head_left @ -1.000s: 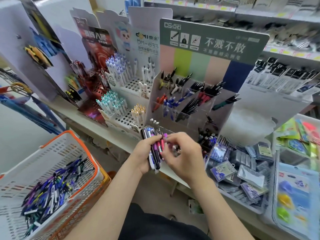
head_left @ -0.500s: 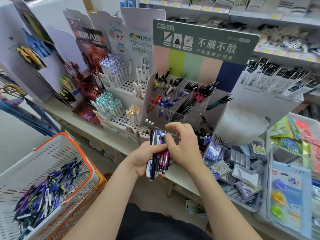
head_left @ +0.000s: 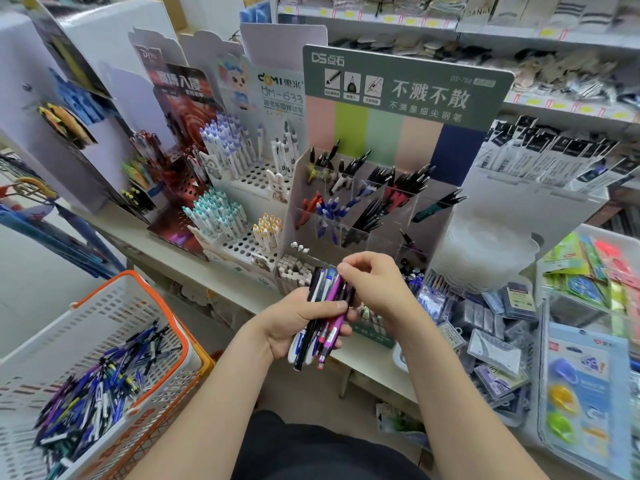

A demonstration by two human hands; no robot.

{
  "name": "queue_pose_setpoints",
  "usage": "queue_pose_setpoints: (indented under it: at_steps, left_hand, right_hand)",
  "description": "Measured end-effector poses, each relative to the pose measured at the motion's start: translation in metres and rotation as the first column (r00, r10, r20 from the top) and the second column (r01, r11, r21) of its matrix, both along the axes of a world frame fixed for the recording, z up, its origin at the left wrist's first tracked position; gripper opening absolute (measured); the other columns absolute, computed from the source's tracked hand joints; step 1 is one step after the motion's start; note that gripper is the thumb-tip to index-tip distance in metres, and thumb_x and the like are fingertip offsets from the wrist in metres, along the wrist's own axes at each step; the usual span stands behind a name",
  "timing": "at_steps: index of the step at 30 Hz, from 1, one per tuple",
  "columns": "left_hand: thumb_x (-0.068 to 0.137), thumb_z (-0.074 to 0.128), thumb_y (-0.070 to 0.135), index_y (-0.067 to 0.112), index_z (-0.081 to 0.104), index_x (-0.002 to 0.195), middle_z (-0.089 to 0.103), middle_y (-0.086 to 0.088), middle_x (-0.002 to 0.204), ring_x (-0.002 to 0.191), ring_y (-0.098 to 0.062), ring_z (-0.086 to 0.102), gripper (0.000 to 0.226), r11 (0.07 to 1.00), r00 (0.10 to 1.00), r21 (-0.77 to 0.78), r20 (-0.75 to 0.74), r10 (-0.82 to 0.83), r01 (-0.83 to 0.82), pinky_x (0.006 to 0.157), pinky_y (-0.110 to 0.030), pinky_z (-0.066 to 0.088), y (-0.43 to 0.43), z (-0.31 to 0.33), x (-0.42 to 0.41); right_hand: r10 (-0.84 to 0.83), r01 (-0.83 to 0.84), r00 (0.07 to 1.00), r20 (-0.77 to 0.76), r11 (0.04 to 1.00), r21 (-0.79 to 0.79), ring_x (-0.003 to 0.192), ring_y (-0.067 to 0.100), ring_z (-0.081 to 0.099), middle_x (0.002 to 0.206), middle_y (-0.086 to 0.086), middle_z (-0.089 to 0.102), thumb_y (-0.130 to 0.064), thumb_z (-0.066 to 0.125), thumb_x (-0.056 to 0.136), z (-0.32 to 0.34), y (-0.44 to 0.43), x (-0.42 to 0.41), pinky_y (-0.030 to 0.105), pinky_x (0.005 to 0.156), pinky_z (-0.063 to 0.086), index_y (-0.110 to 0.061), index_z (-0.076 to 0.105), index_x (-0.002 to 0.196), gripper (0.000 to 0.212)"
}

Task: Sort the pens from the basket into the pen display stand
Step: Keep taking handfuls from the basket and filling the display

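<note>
The left hand grips a bundle of pens at frame centre, long axis nearly upright. The right hand pinches one pen's upper end. The pen display stand lies just above, nearer the right hand.

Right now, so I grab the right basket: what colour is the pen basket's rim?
Orange; the rim of the basket shows best in the head view, lower left.
</note>
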State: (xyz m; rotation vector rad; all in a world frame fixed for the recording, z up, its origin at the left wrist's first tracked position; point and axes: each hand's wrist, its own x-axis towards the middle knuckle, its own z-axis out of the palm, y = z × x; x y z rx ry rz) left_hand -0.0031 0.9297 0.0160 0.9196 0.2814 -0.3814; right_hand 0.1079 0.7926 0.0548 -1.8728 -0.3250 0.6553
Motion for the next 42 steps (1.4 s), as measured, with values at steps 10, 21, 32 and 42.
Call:
queue_pose_setpoints:
  at_steps: [10,21,32,42]
  left_hand:
    - [0.103,0.063,0.013,-0.006,0.063,0.132,0.071,-0.014,0.104,0.086,-0.023,0.073,0.034,0.967,0.972,-0.099,-0.061,0.228,-0.233,0.074,-0.035,0.064,0.006,-0.006,0.004]
    - [0.102,0.067,0.031,-0.002,0.073,0.122,0.073,-0.015,0.104,0.09,-0.023,0.075,0.038,0.924,0.927,-0.107,-0.131,0.352,-0.366,0.082,-0.035,0.063,0.011,-0.015,0.012]
    - [0.109,0.056,0.018,0.002,0.067,0.12,0.066,-0.012,0.104,0.076,-0.018,0.068,0.023,0.996,1.0,-0.088,-0.025,-0.004,0.002,0.062,-0.03,0.06,-0.003,0.005,0.004]
    - [0.109,0.057,0.021,0.001,0.056,0.134,0.066,-0.011,0.103,0.073,-0.014,0.068,0.032,0.999,1.0,-0.051,-0.023,-0.019,0.018,0.057,-0.025,0.059,-0.003,0.005,0.004]
  right_hand:
    - [-0.224,-0.009,0.856,0.465,0.895,0.447,0.091,0.019,0.075,0.103,-0.002,0.075,-0.007,0.057,0.109,0.005,-0.01,-0.011,0.036,0.082,0.06,-0.011,0.054,0.117,0.009]
    - [0.304,-0.448,0.622,0.722,0.894,0.01,0.085,0.013,0.072,0.089,-0.011,0.076,-0.01,0.077,0.082,-0.008,-0.018,-0.035,0.037,0.086,0.057,-0.021,0.078,0.085,0.011]
    - [0.105,-0.104,0.991,0.08,0.995,-0.015,0.052,0.01,0.063,0.082,-0.002,0.075,-0.019,0.061,0.101,0.005,-0.01,-0.001,0.021,0.056,0.051,-0.017,0.079,0.096,0.018]
    - [-0.193,0.2,0.977,-0.089,0.976,0.083,0.045,0.007,0.053,0.059,-0.001,0.059,-0.028,0.062,0.106,-0.006,-0.001,0.005,0.021,0.044,0.043,-0.002,0.07,0.083,0.036]
